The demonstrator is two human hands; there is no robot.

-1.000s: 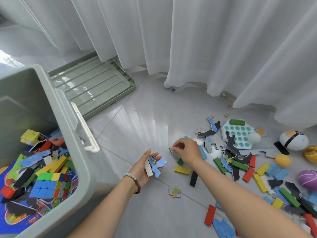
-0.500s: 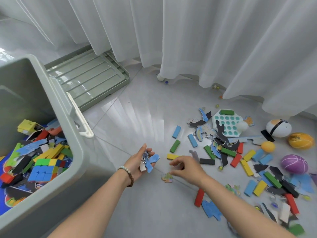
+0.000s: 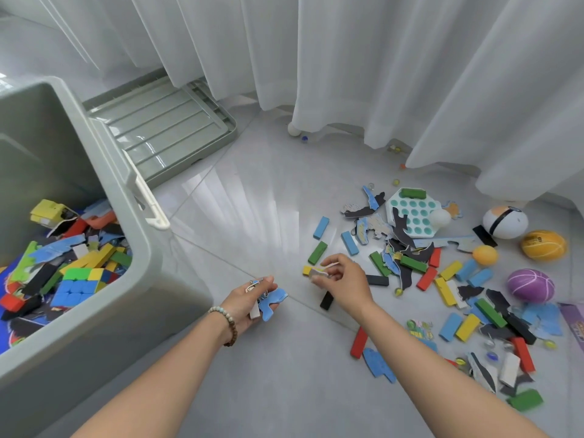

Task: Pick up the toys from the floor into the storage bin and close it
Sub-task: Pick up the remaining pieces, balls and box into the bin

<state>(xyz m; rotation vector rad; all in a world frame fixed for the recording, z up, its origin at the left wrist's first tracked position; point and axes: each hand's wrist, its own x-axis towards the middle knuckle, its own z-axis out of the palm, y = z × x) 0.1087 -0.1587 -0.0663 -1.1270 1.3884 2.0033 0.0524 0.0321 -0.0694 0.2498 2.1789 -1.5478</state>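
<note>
We clasp a blue puzzle piece [image 3: 274, 299] in our left grip [image 3: 251, 300] and pinch a pale piece [image 3: 317, 273] in our right grip [image 3: 346, 281] nearby.

Glossy tiled floor [image 3: 259, 197]; smooth plastic storage bin [image 3: 104, 191].

One storage bin [image 3: 126, 327] is standing at 9 o'clock, one lid [image 3: 158, 128] lying at 10 o'clock, one bubble board [image 3: 417, 213] and one purple ball [image 3: 531, 285] lying at 3 o'clock. Two hands are showing at 6 o'clock: left hand [image 3: 245, 303] holding one blue puzzle piece [image 3: 272, 300], right hand [image 3: 347, 284] pinching one pale piece [image 3: 317, 273].
</note>
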